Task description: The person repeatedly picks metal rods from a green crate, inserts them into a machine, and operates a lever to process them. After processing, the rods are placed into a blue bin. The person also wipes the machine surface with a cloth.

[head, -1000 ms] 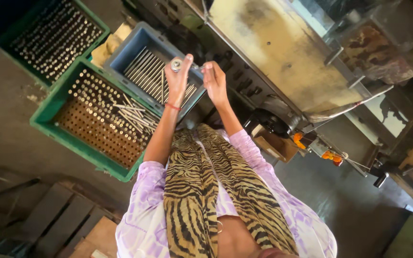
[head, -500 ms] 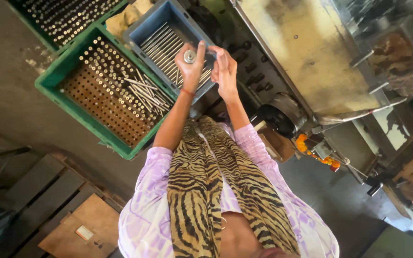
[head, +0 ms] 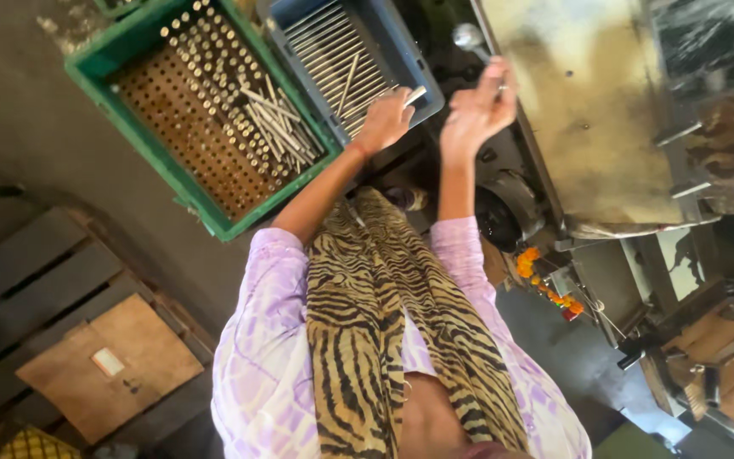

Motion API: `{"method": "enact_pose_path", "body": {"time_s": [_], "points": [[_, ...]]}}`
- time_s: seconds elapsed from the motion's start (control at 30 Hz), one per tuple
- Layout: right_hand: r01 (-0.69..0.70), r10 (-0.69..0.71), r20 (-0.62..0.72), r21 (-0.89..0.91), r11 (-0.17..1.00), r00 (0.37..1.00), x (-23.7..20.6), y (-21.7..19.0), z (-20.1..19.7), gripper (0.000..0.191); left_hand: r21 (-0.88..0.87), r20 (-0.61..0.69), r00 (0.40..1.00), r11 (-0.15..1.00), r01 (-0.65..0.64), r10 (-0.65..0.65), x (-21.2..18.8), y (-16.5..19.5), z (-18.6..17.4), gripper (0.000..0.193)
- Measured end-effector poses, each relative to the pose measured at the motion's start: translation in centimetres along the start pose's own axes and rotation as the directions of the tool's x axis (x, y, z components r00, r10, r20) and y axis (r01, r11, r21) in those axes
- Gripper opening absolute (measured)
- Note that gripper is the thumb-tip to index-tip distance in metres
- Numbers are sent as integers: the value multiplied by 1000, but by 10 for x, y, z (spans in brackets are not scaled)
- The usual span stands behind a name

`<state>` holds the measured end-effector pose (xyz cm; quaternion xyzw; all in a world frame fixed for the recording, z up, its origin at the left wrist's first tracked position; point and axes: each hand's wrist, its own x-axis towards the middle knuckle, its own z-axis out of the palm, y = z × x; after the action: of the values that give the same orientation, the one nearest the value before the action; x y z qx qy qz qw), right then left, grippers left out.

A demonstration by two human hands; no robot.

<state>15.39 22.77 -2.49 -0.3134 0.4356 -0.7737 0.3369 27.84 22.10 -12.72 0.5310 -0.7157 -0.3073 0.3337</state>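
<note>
My left hand (head: 384,121) is closed around a short silver metal rod (head: 414,95), held over the near corner of a blue crate (head: 425,78) filled with similar rods laid side by side. My right hand (head: 477,110) is raised beside it, fingers close together and pointing at the grey machine (head: 596,110). It sits just below a round metal knob (head: 467,36), and whether it holds anything is unclear. Both sleeves are lilac, and a tiger-striped scarf (head: 384,340) hangs down my front.
A green crate (head: 121,51) to the left holds a brown perforated board with upright rods and a loose pile of rods (head: 278,123). Wooden pallets and a cardboard sheet (head: 108,365) lie lower left. Orange flowers (head: 537,276) and machine parts sit on the right.
My left hand has dropped from in front of me to the blue crate's corner, still holding the rod. My right hand has moved apart from it, rightwards to the machine.
</note>
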Motion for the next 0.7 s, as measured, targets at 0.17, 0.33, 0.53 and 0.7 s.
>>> {"method": "enact_pose_path", "body": {"time_s": [0.17,0.33,0.53,0.7], "points": [[71,-85,-104,-130,989,991,-10,-21,-57,36,-43,-96,986,989,-143,139,-59,-53,-29,20],[-3,-41,-156,-275,961,987,-43,-24,-123,34,440,175,923,866,237,-342,-160,-124,-132,14],[-22,-14,-92,-381,924,996,-61,-18,-154,29,542,405,884,840,-25,-235,-208,-146,-140,15],[2,-19,-34,-450,893,999,-73,-10,-150,25,586,581,782,783,-209,-225,-203,-157,-132,17]]}}
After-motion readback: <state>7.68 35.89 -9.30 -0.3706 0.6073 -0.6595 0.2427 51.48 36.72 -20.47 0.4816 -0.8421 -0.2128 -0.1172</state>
